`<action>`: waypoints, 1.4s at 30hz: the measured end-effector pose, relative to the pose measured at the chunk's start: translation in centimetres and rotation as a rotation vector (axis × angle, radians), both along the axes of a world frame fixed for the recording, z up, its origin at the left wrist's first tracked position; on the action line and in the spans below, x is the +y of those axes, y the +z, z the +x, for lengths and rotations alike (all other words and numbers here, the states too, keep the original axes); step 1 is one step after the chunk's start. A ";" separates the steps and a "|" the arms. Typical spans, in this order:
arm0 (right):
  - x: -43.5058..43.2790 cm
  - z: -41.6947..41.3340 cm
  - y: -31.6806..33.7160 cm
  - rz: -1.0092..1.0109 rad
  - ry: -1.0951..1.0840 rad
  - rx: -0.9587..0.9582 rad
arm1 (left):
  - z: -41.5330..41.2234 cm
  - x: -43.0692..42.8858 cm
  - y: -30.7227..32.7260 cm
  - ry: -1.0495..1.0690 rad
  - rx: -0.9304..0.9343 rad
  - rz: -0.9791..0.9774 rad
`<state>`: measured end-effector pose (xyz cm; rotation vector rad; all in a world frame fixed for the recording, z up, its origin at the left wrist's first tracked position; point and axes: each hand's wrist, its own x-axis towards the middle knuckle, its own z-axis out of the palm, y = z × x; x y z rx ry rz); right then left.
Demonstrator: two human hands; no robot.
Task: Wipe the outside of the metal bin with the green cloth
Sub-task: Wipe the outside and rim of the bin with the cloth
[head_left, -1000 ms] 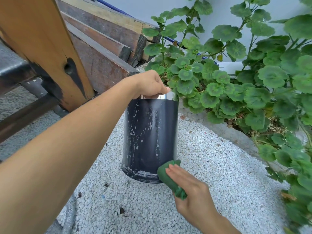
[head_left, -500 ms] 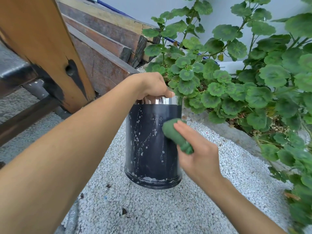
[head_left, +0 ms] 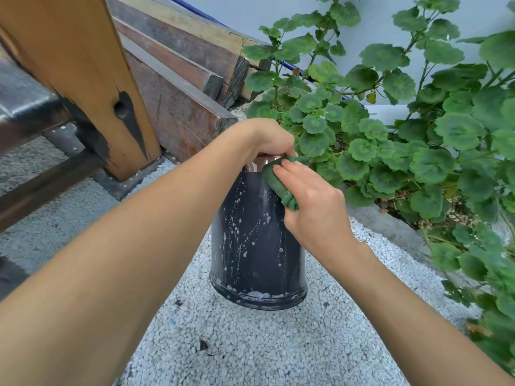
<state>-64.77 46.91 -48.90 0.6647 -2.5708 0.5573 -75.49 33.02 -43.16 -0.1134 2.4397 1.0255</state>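
1. While the left hand (head_left: 269,142) gripped the rim of the metal bin (head_left: 250,246), upright on gravel (head_left: 250,344), the right hand (head_left: 315,210), clutching the green cloth (head_left: 276,182), had swept it from base to rim.
2. White spatter on the front remained unwiped.

left hand (head_left: 269,140) gripping metal bin (head_left: 257,246) rim, right hand (head_left: 312,201) pressing green cloth (head_left: 278,181)

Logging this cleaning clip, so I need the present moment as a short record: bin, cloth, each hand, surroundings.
bin: metal bin, mouth up, dark side speckled white
cloth: green cloth, bunched against the bin's upper side
left hand: grips the bin's rim
right hand: holds the cloth
ground: white gravel
nearby: leafy plant, wooden beams
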 end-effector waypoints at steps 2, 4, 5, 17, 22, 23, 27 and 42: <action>0.1 0.4 -0.2 -0.004 0.003 -0.020 | 0.0 0.0 -0.1 0.010 -0.004 0.013; 0.4 1.3 -0.6 0.005 0.014 -0.049 | -0.1 0.0 -0.1 0.014 -0.001 0.014; 0.6 1.9 -1.0 0.016 0.023 -0.069 | -0.1 -0.1 -0.2 0.016 0.006 0.012; 3.6 12.1 -6.1 0.171 0.126 -0.304 | -0.2 -0.3 -0.5 0.003 0.021 0.005; 5.3 15.0 -8.3 0.118 0.134 -0.338 | 0.1 -0.4 -0.1 -0.038 0.011 -0.018; 5.5 15.0 -8.4 0.099 0.131 -0.342 | 0.1 -0.3 -0.1 -0.043 0.011 -0.016; 5.2 14.2 -7.0 0.021 0.123 -0.369 | 0.3 -0.1 -0.3 -0.040 0.028 -0.007; -4.4 1.8 3.5 0.304 -0.095 0.016 | 1.2 -0.6 -0.3 0.060 -0.100 0.328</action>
